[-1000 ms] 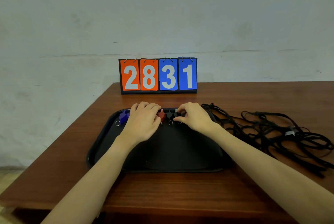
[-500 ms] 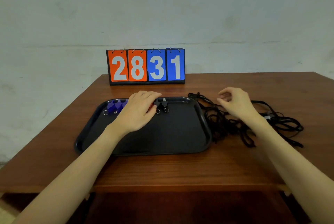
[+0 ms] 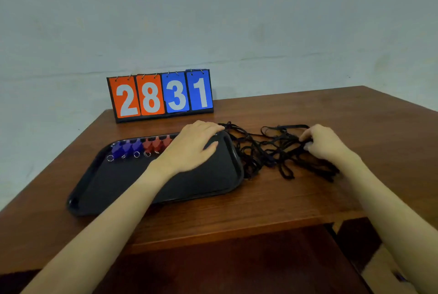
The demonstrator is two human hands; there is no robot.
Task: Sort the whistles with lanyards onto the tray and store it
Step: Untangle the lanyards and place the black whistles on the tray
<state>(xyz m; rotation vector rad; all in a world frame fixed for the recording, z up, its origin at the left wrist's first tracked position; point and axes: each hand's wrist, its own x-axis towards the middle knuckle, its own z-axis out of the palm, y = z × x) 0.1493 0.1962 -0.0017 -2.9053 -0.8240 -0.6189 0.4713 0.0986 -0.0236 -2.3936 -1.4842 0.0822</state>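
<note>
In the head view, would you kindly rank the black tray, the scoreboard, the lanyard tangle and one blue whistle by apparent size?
Largest to smallest as they appear:
1. black tray
2. lanyard tangle and scoreboard: too alike to rank, and the scoreboard stands farther from the camera.
3. blue whistle, clearly smallest.

2 bare forearms enter the view, 1 from about 7 o'clock and 1 from about 4 o'clock. Neither carries a sleeve, cuff, watch, bracelet or band anywhere along its visible length; both are uncovered from the frame edge to the wrist. The left hand (image 3: pixel 192 145) wears no glove and shows no ring on its visible fingers. The right hand (image 3: pixel 325 143) is likewise ungloved, and no ring shows on it. Both forearms look slim and smooth, with no visible marks or tattoos. The nails are too blurred to tell whether they are painted.
</note>
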